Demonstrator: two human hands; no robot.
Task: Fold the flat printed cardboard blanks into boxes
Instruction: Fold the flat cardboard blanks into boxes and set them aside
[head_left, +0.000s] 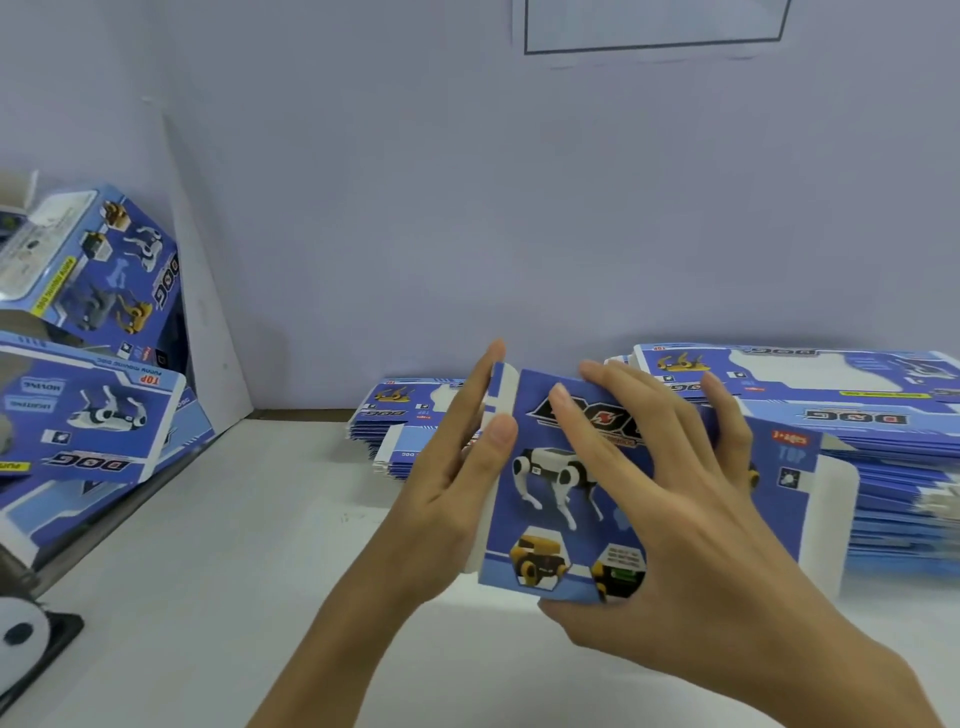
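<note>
White bench (234, 571) runs beneath a pale lilac wall, carrying blue printed cardboard everywhere. On the right, a tall stack of flat blue blanks (883, 499) sits against the wall; a lower stack of the same blanks (395, 421) lies behind the hands. On the left, finished blue dog-print boxes (98, 291) are piled at a tilt. At centre, just above the bench, a partly folded blue cardboard blank with a white robot dog picture (540, 499) is held between both hands. The left hand (457, 499) presses flat, fingers straight, against its left side flap. The right hand (670, 514) spreads over the front panel, fingers straight, thumb under the bottom edge. The risk, I judge: uneven pressure could crease a panel off its score line, or the half-formed box could spring flat.
</note>
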